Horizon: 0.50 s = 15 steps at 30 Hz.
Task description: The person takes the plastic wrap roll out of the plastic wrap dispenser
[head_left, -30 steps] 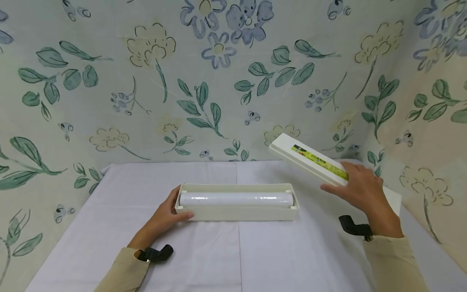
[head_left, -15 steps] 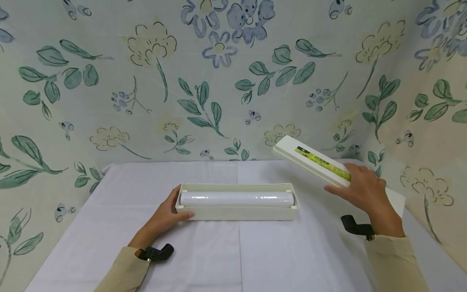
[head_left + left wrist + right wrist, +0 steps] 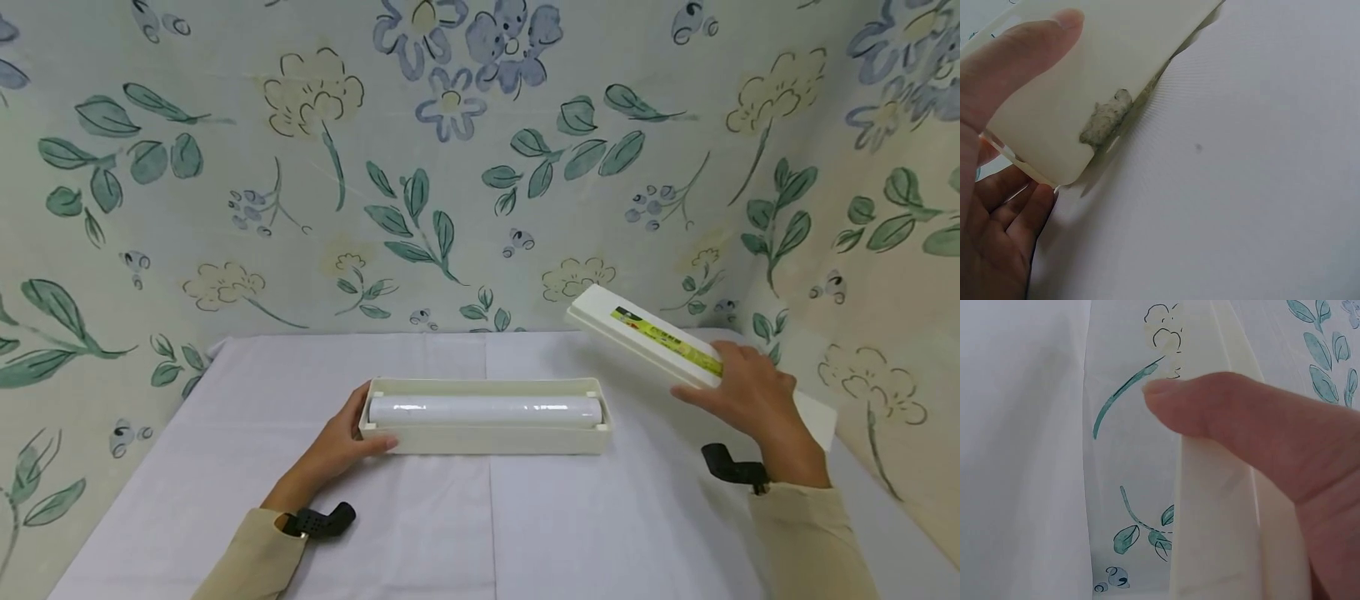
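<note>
A long cream box (image 3: 487, 440) sits on the table with a shiny white roll of film (image 3: 486, 409) lying inside it. My left hand (image 3: 341, 446) grips the box's left end, thumb over the front wall and fingers behind. The left wrist view shows the thumb on the box wall (image 3: 1035, 125), with a greyish rough patch (image 3: 1108, 117) near its lower edge. My right hand (image 3: 757, 400) holds the box's long lid (image 3: 637, 332), tilted in the air at the right, its yellow-green label facing up. In the right wrist view the thumb lies across the lid's edge (image 3: 1216, 519).
A white cloth covers the table (image 3: 420, 517). Behind it and at the right hang floral-patterned curtains (image 3: 465, 192). A black wrist camera (image 3: 324, 521) is strapped to the left wrist, and another black camera (image 3: 731, 467) to the right.
The right hand has shifted slightly right and down with the lid. The left hand and the box stay where they were.
</note>
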Each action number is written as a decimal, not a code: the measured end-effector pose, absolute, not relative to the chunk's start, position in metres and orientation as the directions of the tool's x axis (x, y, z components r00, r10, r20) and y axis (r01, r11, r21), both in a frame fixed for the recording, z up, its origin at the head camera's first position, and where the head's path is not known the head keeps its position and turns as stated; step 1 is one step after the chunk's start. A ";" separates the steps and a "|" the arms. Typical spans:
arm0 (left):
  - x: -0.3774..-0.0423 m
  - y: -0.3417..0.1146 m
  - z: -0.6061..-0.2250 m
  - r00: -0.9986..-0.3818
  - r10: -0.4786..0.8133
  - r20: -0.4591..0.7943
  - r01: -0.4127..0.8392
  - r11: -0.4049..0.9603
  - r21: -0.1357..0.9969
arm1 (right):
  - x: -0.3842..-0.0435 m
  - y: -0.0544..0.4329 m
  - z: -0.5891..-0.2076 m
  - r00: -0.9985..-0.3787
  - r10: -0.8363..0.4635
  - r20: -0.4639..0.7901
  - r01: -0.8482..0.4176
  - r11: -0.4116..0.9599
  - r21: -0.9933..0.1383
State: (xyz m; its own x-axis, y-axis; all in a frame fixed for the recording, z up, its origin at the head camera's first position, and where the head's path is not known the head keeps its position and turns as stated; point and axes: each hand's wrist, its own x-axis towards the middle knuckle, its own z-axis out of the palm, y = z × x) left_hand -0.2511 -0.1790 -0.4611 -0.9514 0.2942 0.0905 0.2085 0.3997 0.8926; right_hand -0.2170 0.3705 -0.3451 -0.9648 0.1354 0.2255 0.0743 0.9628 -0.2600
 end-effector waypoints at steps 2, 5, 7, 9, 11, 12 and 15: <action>-0.251 -0.179 -0.461 -0.952 0.293 0.091 0.209 0.400 0.893 | -0.217 0.372 -0.345 -0.965 0.134 0.227 0.072 0.963 -0.259; -0.252 -0.179 -0.460 -0.954 0.284 0.090 0.203 0.399 0.894 | -0.218 0.373 -0.346 -0.964 0.135 0.227 0.074 0.962 -0.262; -0.252 -0.179 -0.461 -0.955 0.283 0.086 0.198 0.397 0.896 | -0.218 0.373 -0.346 -0.965 0.145 0.219 0.083 0.960 -0.267; -0.251 -0.179 -0.462 -0.956 0.283 0.076 0.190 0.400 0.896 | -0.217 0.374 -0.347 -0.966 0.152 0.208 0.092 0.958 -0.273; -0.250 -0.179 -0.462 -0.956 0.285 0.068 0.184 0.403 0.896 | -0.216 0.375 -0.347 -0.967 0.157 0.199 0.099 0.956 -0.276; -0.250 -0.179 -0.462 -0.956 0.285 0.067 0.183 0.405 0.896 | -0.215 0.376 -0.347 -0.968 0.157 0.196 0.099 0.956 -0.277; -0.250 -0.178 -0.462 -0.955 0.286 0.074 0.191 0.405 0.894 | -0.215 0.379 -0.349 -0.968 0.156 0.198 0.097 0.955 -0.279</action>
State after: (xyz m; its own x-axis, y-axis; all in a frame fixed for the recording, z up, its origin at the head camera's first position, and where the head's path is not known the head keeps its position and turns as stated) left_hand -0.2500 -0.1784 -0.4619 -0.9552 0.2864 0.0744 0.1911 0.4051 0.8941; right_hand -0.2148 0.3789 -0.3488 -0.9676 0.1564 0.1983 0.0972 0.9553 -0.2793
